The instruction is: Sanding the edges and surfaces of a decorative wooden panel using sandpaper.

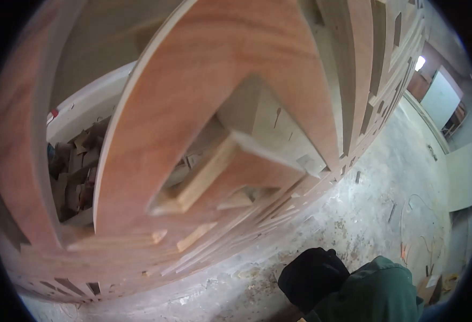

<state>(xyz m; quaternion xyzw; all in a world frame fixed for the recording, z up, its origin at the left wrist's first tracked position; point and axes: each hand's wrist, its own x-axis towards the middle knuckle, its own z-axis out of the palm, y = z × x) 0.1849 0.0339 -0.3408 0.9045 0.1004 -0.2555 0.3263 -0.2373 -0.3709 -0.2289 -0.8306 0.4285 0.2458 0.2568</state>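
Observation:
Neither of my hands shows in the head view. A large reddish plywood panel structure (230, 48) fills most of the picture, with curved and angled openings cut through it. Around a triangular opening runs a pale wooden strip (206, 174), somewhat blurred. Below it, more short wooden strips (195, 236) lie against the plywood. Low in front, a person in a black cap (313, 276) and a green jacket (378, 290) is bent down near the panel's base. That person's hands are hidden.
Behind the left opening lies a pile of scraps (80, 166). A dusty grey floor (354, 220) with debris and a thin cord stretches to the right. Pale boards (442, 99) lean at the far right, and a cardboard box (430, 287) sits at the lower right.

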